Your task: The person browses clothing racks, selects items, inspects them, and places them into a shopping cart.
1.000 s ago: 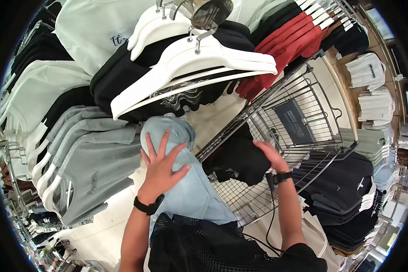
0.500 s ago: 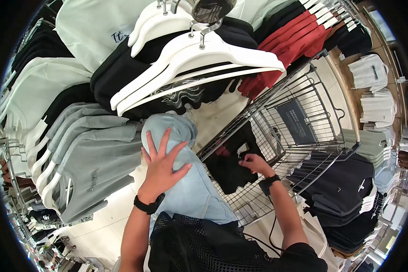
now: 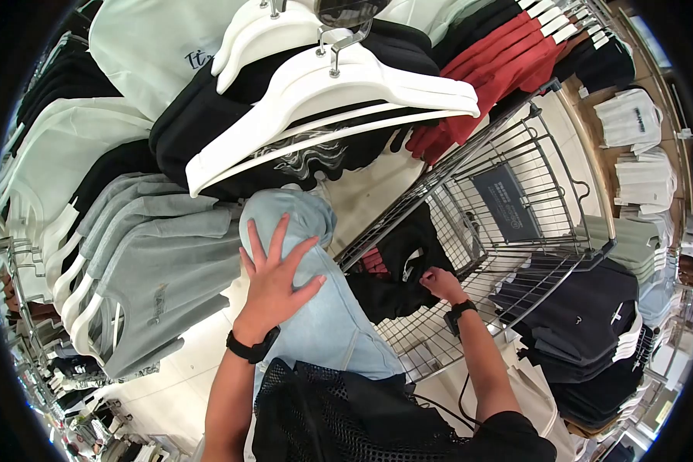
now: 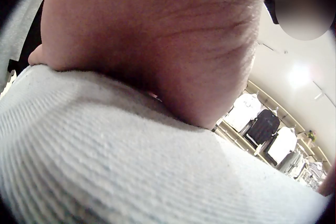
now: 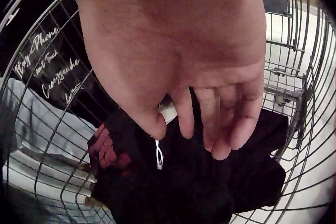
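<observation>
My left hand (image 3: 273,289) lies with fingers spread on the light-blue denim (image 3: 339,308) over the leg; in the left wrist view the palm (image 4: 152,45) rests against pale ribbed-looking cloth (image 4: 115,155). Inside the wire cart, my right hand (image 3: 445,286) pinches a black garment (image 3: 393,296) with curled fingers. In the right wrist view the thumb and fingers of the hand (image 5: 184,66) are at the black fabric (image 5: 184,192), beside a white tag with a loop (image 5: 159,155). A dark red print (image 5: 107,150) shows on the garment's left; part of the fabric is hidden behind the fingers.
The cart (image 3: 547,185) stands right of the leg. White hangers (image 3: 331,85) hang close in front, with a black printed shirt (image 3: 308,158) behind them. Grey shirts (image 3: 162,269) hang left, red shirts (image 3: 485,100) behind the cart, dark shirts (image 3: 570,323) on the right.
My right hand has come down and in to the black garment and curled its fingers there. The garment has shifted, showing red print and a white tag. My left hand has stayed on the denim.
</observation>
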`<state>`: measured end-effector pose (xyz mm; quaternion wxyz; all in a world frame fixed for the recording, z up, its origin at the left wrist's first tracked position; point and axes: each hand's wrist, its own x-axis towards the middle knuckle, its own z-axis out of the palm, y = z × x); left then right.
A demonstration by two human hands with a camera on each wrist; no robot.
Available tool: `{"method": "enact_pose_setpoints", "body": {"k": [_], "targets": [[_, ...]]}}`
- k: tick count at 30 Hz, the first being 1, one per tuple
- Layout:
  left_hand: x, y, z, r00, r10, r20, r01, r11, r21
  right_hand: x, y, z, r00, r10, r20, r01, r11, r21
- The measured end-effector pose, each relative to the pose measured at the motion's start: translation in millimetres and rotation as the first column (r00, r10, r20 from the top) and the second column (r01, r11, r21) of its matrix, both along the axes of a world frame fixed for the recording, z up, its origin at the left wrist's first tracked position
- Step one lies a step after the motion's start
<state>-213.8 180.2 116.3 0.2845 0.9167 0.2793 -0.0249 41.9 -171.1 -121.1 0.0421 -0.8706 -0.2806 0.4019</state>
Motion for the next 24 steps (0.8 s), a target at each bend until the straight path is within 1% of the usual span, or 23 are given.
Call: {"method": "enact_pose_setpoints", "body": {"k": [1, 2, 3, 5, 9, 10, 11, 12, 13, 15, 16, 18, 19, 20, 21, 22, 24], "targets": [[0.5, -0.3, 0.1, 1.0, -0.001, -0.001, 0.001, 1.0, 0.0, 3.2, 0.2, -3.0, 0.988, -0.127, -0.092, 0.132, 0.99, 0.057], [1.1, -0.4, 0.1, 1.0, -0.002, -0.001, 0.002, 1.0, 0.0, 5.1, -0.3, -6.2, 0.951, -0.244, -0.189, 0.266, 0.959, 0.1], [1.4, -0.2, 0.2, 1.0, -0.001, -0.003, 0.001, 1.0, -0.005, 5.4, -4.0, -22.8, 0.951, -0.245, -0.191, 0.267, 0.958, 0.099], [-1.1, 0.5, 0.9, 1.0, 0.003, -0.015, -0.003, 1.0, -0.005, 0.3, -7.6, -65.3, 0.958, -0.236, -0.164, 0.264, 0.948, 0.176], [-0.5, 0.5, 0.0, 1.0, 0.001, -0.005, -0.001, 1.0, -0.008, -14.5, 11.8, -59.2, 0.958, -0.249, -0.145, 0.272, 0.947, 0.171], [-0.9, 0.3, -0.4, 1.0, -0.003, -0.01, 0.003, 1.0, -0.006, -17.2, 16.9, -58.7, 0.869, -0.386, -0.31, 0.443, 0.886, 0.138], [-1.2, 0.0, -0.6, 1.0, -0.003, -0.012, 0.003, 1.0, -0.006, -20.3, 21.8, -58.0, 0.733, -0.502, -0.46, 0.595, 0.8, 0.075], [-1.2, -0.2, -0.6, 1.0, -0.004, -0.009, 0.004, 1.0, -0.006, -24.8, 26.2, -56.0, 0.556, -0.588, -0.587, 0.719, 0.695, -0.016], [-1.0, -0.3, -0.4, 1.0, -0.006, -0.004, 0.006, 1.0, -0.006, -30.9, 31.3, -49.0, 0.555, -0.588, -0.588, 0.72, 0.694, -0.016], [0.1, -0.2, 0.8, 1.0, -0.005, -0.01, 0.005, 1.0, -0.006, -39.9, 34.2, -39.8, 0.408, -0.668, -0.622, 0.846, 0.532, -0.017], [0.2, -0.4, 1.1, 1.0, -0.003, -0.017, 0.003, 1.0, -0.007, -41.3, 33.2, -39.4, 0.408, -0.668, -0.622, 0.846, 0.533, -0.017], [-0.7, -0.4, -0.3, 1.0, -0.003, -0.012, 0.003, 1.0, -0.009, -45.4, 29.7, -44.2, 0.499, -0.661, -0.56, 0.807, 0.59, 0.022], [-0.9, -0.1, -0.7, 1.0, -0.005, -0.007, 0.005, 1.0, -0.011, -46.6, 20.5, -62.2, 0.499, -0.661, -0.561, 0.806, 0.591, 0.021], [-0.9, 0.1, -0.6, 1.0, -0.004, -0.008, 0.004, 1.0, -0.01, -46.8, 7.2, -90.3, 0.644, -0.636, -0.424, 0.731, 0.675, 0.097], [-0.9, 0.0, -0.4, 1.0, -0.003, -0.007, 0.003, 1.0, -0.014, -48.5, 6.0, -94.2, 0.762, -0.589, -0.27, 0.637, 0.755, 0.153], [-0.9, -0.2, -0.2, 1.0, -0.002, -0.006, 0.002, 1.0, -0.019, -50.7, 3.1, -97.1, 0.761, -0.589, -0.272, 0.638, 0.755, 0.152], [-1.0, -0.6, 0.1, 1.0, -0.001, -0.008, 0.001, 1.0, -0.018, -54.2, -0.5, -93.5, 0.805, -0.575, -0.144, 0.592, 0.788, 0.167]]}}
